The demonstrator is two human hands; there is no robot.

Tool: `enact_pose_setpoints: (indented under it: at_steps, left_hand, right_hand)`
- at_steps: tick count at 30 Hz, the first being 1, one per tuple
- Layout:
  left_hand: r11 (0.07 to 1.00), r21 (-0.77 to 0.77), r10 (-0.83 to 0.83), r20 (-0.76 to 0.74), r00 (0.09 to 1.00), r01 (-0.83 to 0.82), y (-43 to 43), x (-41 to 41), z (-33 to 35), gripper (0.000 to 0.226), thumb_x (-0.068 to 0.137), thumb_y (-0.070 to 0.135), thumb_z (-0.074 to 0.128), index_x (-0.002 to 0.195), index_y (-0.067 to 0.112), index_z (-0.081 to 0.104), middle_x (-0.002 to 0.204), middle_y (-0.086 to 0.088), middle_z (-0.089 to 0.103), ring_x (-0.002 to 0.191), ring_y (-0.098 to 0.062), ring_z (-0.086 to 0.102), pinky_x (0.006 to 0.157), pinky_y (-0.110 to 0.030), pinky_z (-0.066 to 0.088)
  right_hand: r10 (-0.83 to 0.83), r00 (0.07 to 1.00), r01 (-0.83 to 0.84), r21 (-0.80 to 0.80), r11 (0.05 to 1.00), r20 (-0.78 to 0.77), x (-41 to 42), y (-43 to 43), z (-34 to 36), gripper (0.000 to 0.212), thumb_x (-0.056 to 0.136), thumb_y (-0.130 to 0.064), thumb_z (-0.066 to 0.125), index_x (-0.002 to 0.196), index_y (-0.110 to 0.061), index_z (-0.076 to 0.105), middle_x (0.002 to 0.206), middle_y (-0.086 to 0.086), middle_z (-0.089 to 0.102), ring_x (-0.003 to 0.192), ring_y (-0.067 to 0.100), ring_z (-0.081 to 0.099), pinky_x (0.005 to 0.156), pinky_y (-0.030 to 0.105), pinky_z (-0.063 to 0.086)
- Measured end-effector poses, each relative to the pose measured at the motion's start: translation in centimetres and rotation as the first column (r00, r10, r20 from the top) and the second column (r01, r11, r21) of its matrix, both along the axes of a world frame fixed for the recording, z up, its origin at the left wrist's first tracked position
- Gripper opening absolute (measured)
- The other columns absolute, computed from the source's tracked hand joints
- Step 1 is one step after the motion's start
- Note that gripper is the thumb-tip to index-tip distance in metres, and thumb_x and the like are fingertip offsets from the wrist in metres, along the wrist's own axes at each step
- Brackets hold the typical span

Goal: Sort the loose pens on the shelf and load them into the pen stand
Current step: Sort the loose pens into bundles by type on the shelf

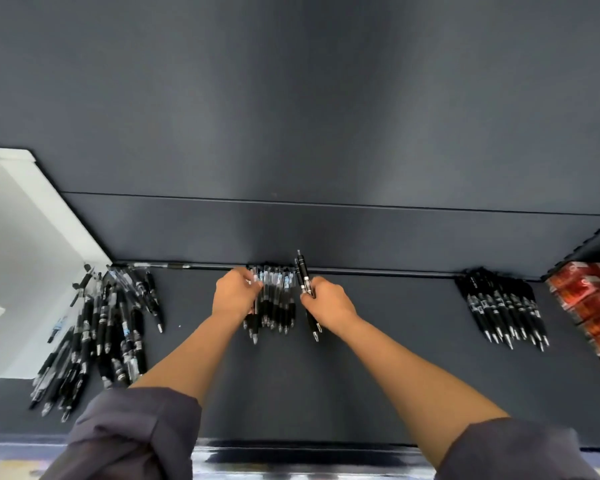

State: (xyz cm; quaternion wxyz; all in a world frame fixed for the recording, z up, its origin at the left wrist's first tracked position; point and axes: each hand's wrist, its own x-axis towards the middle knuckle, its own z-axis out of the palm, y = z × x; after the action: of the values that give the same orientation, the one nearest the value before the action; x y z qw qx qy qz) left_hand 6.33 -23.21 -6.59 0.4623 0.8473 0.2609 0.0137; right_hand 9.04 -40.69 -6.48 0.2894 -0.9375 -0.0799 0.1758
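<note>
A neat row of clear-bodied black pens [277, 299] lies against the back of the dark shelf [395, 358], in the middle. My left hand [234, 292] grips the left end of that row, fingers curled round a pen or two. My right hand [328, 301] pinches a solid black pen [305, 282] that points up past the row's right end. A loose heap of mixed black pens [101, 337] lies at the left. A sorted fan of solid black pens [504, 308] sits at the right. No pen stand is clearly visible.
A white box or divider [18, 258] stands at the far left beside the heap. Red packets [593, 306] are stacked at the far right. A single pen [160, 265] lies along the back wall. The shelf's front edge [291, 445] runs below my forearms.
</note>
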Motion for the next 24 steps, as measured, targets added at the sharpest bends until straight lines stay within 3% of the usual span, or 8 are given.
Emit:
enact_pose_setpoints:
  at_steps: [4, 10, 14, 19, 24]
  left_hand:
    - [0.989, 0.132, -0.064, -0.073, 0.995, 0.073, 0.6, 1.9, -0.6, 0.005, 0.089, 0.017, 0.056, 0.090, 0.013, 0.053, 0.087, -0.010, 0.062, 0.072, -0.031, 0.064, 0.072, -0.041, 0.056]
    - [0.955, 0.233, -0.163, -0.094, 0.982, 0.181, 0.9, 3.6, -1.9, 0.029, 0.090, 0.022, 0.059, 0.114, 0.009, 0.048, 0.098, -0.015, 0.062, 0.081, -0.028, 0.058, 0.065, -0.035, 0.044]
    - [0.932, 0.266, -0.232, -0.088, 0.969, 0.247, 1.0, 3.2, -2.5, 0.027, 0.091, 0.014, 0.058, 0.115, 0.009, 0.048, 0.108, -0.015, 0.054, 0.086, -0.027, 0.053, 0.070, -0.035, 0.044]
    - [0.893, 0.340, -0.317, 0.011, 0.948, 0.294, -0.2, 3.3, -2.1, 0.019, 0.091, 0.019, 0.055, 0.110, 0.014, 0.053, 0.106, -0.004, 0.048, 0.092, -0.024, 0.053, 0.066, -0.033, 0.042]
    - [0.761, 0.394, -0.583, 0.068, 0.809, 0.516, -5.3, 4.3, -1.2, 0.013, 0.090, 0.017, 0.055, 0.102, 0.013, 0.058, 0.095, -0.004, 0.054, 0.098, -0.024, 0.052, 0.085, -0.038, 0.045]
  right_hand:
    - [0.023, 0.999, -0.024, -0.028, 0.999, -0.039, 1.0, 0.1, -0.6, 0.020, 0.093, -0.029, 0.051, 0.085, -0.013, 0.041, 0.078, 0.005, 0.052, 0.077, 0.027, 0.054, 0.065, 0.032, 0.042]
    - [-0.019, 0.999, 0.018, -0.030, 0.999, -0.044, 1.4, 0.1, -1.5, 0.021, 0.092, -0.029, 0.053, 0.085, -0.012, 0.043, 0.083, 0.009, 0.054, 0.080, 0.027, 0.055, 0.069, 0.035, 0.045]
    - [-0.028, 0.999, 0.026, -0.038, 0.999, -0.042, 1.2, 0.0, -1.7, 0.020, 0.092, -0.028, 0.053, 0.086, -0.012, 0.043, 0.083, 0.008, 0.052, 0.082, 0.028, 0.055, 0.072, 0.036, 0.046]
    - [-0.076, 0.997, 0.076, -0.032, 0.997, -0.020, 1.1, -0.7, -1.0, 0.021, 0.093, -0.029, 0.053, 0.084, -0.012, 0.043, 0.082, 0.007, 0.053, 0.079, 0.025, 0.052, 0.072, 0.036, 0.047]
    - [-0.187, 0.982, 0.188, -0.095, 0.978, 0.016, 0.7, -4.7, 0.0, 0.021, 0.092, -0.030, 0.052, 0.082, -0.014, 0.042, 0.089, 0.010, 0.059, 0.088, 0.032, 0.058, 0.066, 0.032, 0.042]
